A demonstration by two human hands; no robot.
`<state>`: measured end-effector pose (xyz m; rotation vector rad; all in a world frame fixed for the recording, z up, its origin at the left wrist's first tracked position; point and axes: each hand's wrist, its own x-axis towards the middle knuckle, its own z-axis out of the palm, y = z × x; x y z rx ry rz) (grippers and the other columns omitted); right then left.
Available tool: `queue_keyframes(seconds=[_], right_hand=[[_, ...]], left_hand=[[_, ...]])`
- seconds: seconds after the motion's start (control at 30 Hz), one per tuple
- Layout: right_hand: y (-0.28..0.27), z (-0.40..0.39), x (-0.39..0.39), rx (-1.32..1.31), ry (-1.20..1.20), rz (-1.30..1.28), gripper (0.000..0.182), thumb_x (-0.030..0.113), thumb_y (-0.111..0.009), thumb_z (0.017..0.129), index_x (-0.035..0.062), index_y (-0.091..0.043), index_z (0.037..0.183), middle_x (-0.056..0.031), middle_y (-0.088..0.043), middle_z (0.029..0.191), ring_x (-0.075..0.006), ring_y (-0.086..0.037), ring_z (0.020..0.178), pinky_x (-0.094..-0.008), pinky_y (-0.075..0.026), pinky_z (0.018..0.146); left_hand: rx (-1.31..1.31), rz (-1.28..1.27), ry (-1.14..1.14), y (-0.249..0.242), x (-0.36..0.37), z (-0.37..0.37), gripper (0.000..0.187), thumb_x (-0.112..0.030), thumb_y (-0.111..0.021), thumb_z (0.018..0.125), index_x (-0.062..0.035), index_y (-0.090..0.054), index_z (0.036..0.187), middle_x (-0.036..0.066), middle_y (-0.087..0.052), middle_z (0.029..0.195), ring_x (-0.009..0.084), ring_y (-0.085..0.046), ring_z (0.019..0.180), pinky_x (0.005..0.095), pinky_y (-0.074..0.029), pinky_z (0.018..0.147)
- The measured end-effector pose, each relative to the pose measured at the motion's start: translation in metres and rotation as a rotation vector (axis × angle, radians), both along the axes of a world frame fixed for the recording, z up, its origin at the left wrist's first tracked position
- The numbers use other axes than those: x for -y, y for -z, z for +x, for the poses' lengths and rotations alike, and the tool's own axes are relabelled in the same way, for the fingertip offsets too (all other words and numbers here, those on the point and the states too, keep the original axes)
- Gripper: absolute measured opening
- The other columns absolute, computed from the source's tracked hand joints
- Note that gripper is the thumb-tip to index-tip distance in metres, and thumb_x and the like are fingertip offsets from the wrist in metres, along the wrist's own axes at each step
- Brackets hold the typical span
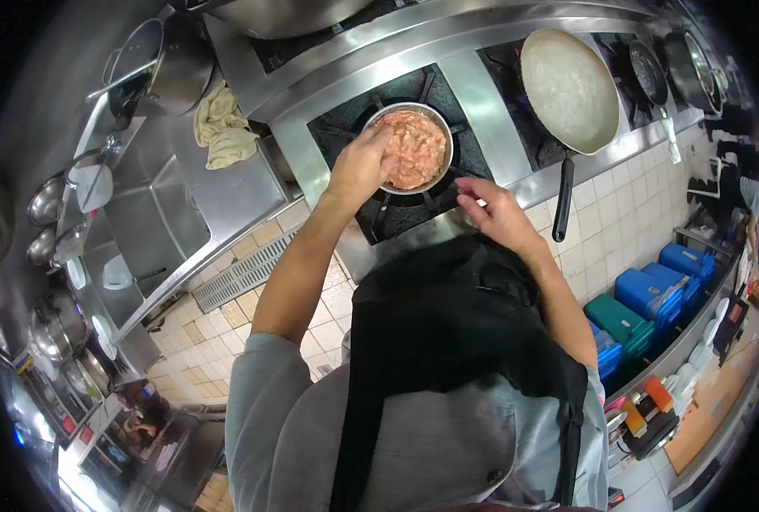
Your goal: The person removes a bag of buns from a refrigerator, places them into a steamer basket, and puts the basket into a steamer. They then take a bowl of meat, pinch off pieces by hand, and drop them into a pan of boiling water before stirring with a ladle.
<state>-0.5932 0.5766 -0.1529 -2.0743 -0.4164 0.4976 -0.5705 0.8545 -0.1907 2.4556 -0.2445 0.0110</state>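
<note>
the step looks like working the pinkish mixture [420,152] filling the metal bowl [449,154]; the next move calls for keeping within its rim. the left hand [364,167] has curled fingers against it, any grip unclear. right of the bowl: the half-open, empty right hand [496,210], then a frying pan [570,94].

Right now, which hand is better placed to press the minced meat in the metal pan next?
Probably the left hand: its fingers are at the minced meat inside the metal pan; the right hand hovers outside, apart from it.
</note>
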Motion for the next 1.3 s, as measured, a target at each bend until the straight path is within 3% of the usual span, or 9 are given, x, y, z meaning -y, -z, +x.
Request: queue_keyframes(seconds=[0.2,0.27,0.7,0.8,0.9,0.97,1.03,1.13,1.3], right_hand=[[-0.001,0.006,-0.006,0.018,-0.012,0.032,0.028,0.012,-0.064,0.093,-0.0008,-0.062,0.117,-0.0201,-0.067,0.109,-0.0358,-0.067,0.097,-0.0383,-0.054,0.084],[-0.002,0.012,-0.015,0.109,-0.065,0.034,0.027,0.012,-0.063,0.093,-0.0008,-0.062,0.117,-0.0204,-0.066,0.109,-0.0369,-0.066,0.097,-0.0388,-0.054,0.084],[0.031,0.066,-0.079,0.4,-0.134,-0.077,0.041,0.017,-0.066,0.088,0.011,-0.056,0.128,-0.0157,-0.057,0.127,-0.0379,-0.063,0.103,-0.0457,-0.054,0.087],[0.032,0.068,-0.078,0.311,-0.105,-0.109,0.039,0.017,-0.065,0.088,0.013,-0.057,0.126,-0.0143,-0.057,0.123,-0.0377,-0.064,0.1,-0.0462,-0.055,0.083],[0.034,0.068,-0.081,0.338,-0.111,-0.152,0.037,0.017,-0.064,0.088,0.0139,-0.057,0.124,-0.0135,-0.057,0.12,-0.0377,-0.064,0.099,-0.0469,-0.055,0.082],[0.032,0.066,-0.081,0.313,-0.133,-0.17,0.037,0.017,-0.063,0.089,0.0133,-0.055,0.125,-0.0136,-0.056,0.121,-0.0378,-0.064,0.1,-0.0471,-0.055,0.083],[0.035,0.064,-0.081,0.318,-0.128,-0.16,0.037,0.016,-0.064,0.089,0.0113,-0.055,0.125,-0.0146,-0.055,0.123,-0.0384,-0.064,0.1,-0.0463,-0.055,0.084],[0.033,0.061,-0.084,0.342,-0.129,-0.13,0.039,0.016,-0.063,0.09,0.0101,-0.053,0.127,-0.0151,-0.054,0.126,-0.0393,-0.064,0.099,-0.0467,-0.055,0.083],[0.03,0.061,-0.087,0.435,-0.154,-0.11,0.044,0.014,-0.065,0.088,0.0083,-0.051,0.129,-0.0167,-0.053,0.13,-0.0396,-0.064,0.099,-0.0451,-0.055,0.084]], left_hand=[[-0.217,0.156,0.007,-0.017,0.001,0.01,0.05,-0.016,-0.075,0.078,0.0012,-0.061,0.123,0.023,-0.065,0.114,0.0392,-0.064,0.102,0.0434,-0.052,0.091],[-0.154,-0.007,-0.038,-0.015,0.0,0.008,0.041,-0.015,-0.073,0.079,-0.0016,-0.063,0.117,0.023,-0.066,0.107,0.0399,-0.065,0.099,0.0476,-0.053,0.087],[-0.278,0.16,-0.008,-0.014,0.005,0.026,0.023,-0.015,-0.064,0.088,0.0021,-0.064,0.103,0.025,-0.067,0.099,0.0436,-0.064,0.095,0.0501,-0.052,0.084],[-0.388,0.169,0.008,-0.018,-0.002,0.028,0.026,-0.019,-0.065,0.091,0.0035,-0.064,0.104,0.024,-0.069,0.1,0.0358,-0.068,0.094,0.0445,-0.055,0.082],[-0.586,-0.188,-0.157,0.004,-0.016,0.025,0.026,-0.022,-0.068,0.088,-0.0024,-0.067,0.105,0.024,-0.069,0.099,0.0402,-0.068,0.086,0.0423,-0.055,0.08],[-0.433,-0.38,-0.189,-0.004,-0.014,0.013,0.042,-0.034,-0.069,0.092,0.0034,-0.067,0.11,0.018,-0.07,0.097,0.0163,-0.07,0.093,0.0292,-0.054,0.077],[-0.354,-0.46,-0.24,-0.01,-0.004,0.01,0.04,-0.031,-0.072,0.088,0.0011,-0.067,0.112,0.021,-0.07,0.097,0.0241,-0.071,0.092,0.0335,-0.054,0.078],[-0.158,-0.127,-0.166,-0.013,0.005,0.015,0.034,-0.021,-0.071,0.084,-0.0035,-0.067,0.113,0.025,-0.067,0.099,0.0394,-0.067,0.091,0.0415,-0.054,0.08],[-0.487,-0.226,-0.134,-0.004,-0.005,0.027,0.025,-0.019,-0.065,0.093,-0.0003,-0.067,0.108,0.016,-0.071,0.097,0.0284,-0.07,0.086,0.0361,-0.055,0.073]])
